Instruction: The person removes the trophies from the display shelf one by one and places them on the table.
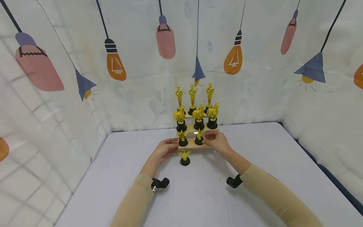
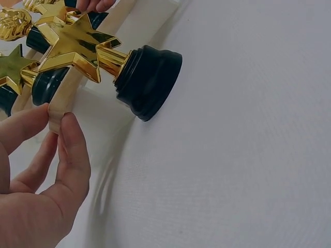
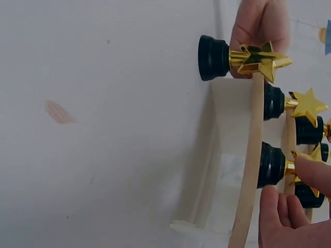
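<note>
A stepped display stand with wooden shelves [image 1: 194, 145] holds small gold trophies on black bases. My left hand [image 1: 165, 149] pinches the left end of the lowest wooden shelf [image 2: 56, 120] between thumb and finger. At that shelf's right side, my right hand [image 1: 218, 142] holds a star trophy [image 3: 271, 164], with the thumb by the star and fingertips at the base. Another star trophy [image 1: 183, 140] stands on the same shelf at the left. In front of the stand, a third star trophy [image 1: 185, 158] stands upright on the table.
Three thumbs-up trophies [image 1: 199, 117] occupy the middle shelf, and three figure trophies [image 1: 192, 97] the top one. The stand is on a white-covered table [image 1: 198, 195], close to a curtain [image 1: 141, 94] printed with lamps. Pale stand supports [image 3: 235, 103] show beneath the shelves.
</note>
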### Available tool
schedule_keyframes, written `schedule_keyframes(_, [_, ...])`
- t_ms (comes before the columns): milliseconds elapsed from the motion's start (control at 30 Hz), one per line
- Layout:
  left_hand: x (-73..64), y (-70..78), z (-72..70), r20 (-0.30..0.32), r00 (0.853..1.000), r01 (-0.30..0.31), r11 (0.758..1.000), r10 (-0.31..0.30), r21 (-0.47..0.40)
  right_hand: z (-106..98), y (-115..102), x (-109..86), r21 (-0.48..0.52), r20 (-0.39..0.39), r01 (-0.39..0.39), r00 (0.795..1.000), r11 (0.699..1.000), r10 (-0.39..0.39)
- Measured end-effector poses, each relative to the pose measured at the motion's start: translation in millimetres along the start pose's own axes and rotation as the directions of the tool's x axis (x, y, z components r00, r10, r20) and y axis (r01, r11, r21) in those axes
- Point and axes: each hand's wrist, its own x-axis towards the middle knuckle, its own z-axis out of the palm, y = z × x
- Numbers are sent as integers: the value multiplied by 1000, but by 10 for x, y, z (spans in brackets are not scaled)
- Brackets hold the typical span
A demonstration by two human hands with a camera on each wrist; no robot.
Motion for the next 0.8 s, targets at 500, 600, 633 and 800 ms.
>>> schedule_keyframes(500, [16, -29, -9, 0, 1000, -7, 1000, 7, -3, 113, 33, 56, -69, 7, -52, 999, 996, 52])
schedule_keyframes(600, [24, -42, -9, 4, 1000, -2, 1000, 2, -9, 116, 41, 65, -77, 4, -49, 999, 996, 50])
schedule_keyframes(633, [26, -45, -9, 5, 1000, 1, 1000, -1, -11, 117, 44, 69, -80, 3, -46, 999, 996, 47])
schedule_keyframes(800, [43, -54, -22, 1, 1000, 0, 1000, 0, -15, 135, 58, 107, -109, 6, -27, 1000, 994, 28])
